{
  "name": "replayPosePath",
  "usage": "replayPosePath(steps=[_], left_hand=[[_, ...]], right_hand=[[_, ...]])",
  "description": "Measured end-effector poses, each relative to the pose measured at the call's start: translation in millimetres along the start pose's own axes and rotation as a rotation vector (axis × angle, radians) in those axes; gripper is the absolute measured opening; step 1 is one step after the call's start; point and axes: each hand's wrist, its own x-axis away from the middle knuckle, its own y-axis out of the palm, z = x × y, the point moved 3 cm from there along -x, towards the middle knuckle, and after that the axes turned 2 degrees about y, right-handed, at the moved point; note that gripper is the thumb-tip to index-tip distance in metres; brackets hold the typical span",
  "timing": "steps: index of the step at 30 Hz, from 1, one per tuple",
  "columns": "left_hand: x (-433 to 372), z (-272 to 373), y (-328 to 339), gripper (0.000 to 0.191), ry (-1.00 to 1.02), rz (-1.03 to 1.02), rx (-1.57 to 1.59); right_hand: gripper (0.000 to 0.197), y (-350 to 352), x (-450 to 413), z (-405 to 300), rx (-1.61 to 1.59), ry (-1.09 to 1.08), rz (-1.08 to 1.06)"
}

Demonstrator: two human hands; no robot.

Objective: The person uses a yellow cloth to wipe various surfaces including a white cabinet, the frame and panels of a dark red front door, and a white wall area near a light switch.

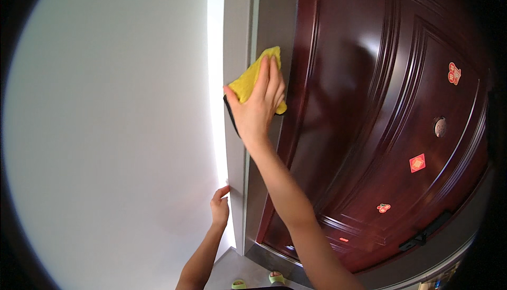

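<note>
My right hand (259,108) presses a yellow cloth with a dark edge (249,80) against the grey door frame (237,52). Its fingers are spread over the cloth, near the strip beside the dark red door (336,92). Lower down, my left hand (220,207) rests its fingertips at the frame's left edge, beside the bright strip along the wall; no object shows in it.
A pale wall (111,131) fills the left side. The door carries red stickers (417,163), a round metal fitting (439,127) and a black handle (424,236). Green slippers (276,277) on feet stand on the floor below, by a dark threshold (273,256).
</note>
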Motion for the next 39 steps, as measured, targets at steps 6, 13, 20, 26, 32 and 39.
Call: replayPosePath(steps=[6, 13, 20, 26, 32, 39], left_hand=[[8.3, 6.9, 6.0, 0.05, -0.005, 0.095, -0.021], [7.5, 33.3, 22.1, 0.055, -0.06, 0.148, -0.122], [-18.1, 167.4, 47.1, 0.068, 0.469, 0.193, -0.328], [-68.7, 208.1, 57.9, 0.094, 0.618, 0.339, -0.505], [-75.4, 203.5, 48.7, 0.09, 0.722, 0.417, -0.596], [-75.8, 209.3, 54.9, 0.093, 0.596, 0.378, -0.562]], right_hand=[[0.092, -17.7, 142.7, 42.3, -0.144, 0.126, -0.098], [0.076, -27.5, 263.8, 105.4, -0.199, 0.656, -0.273], [0.074, -5.4, 152.5, 120.4, -0.214, 0.344, -0.245], [0.071, 18.0, -22.4, 119.6, -0.256, 0.001, -0.091], [0.071, 14.4, -67.2, 43.8, -0.389, -0.211, -0.051], [0.067, 8.6, -44.6, 64.5, -0.489, -0.57, -0.157]])
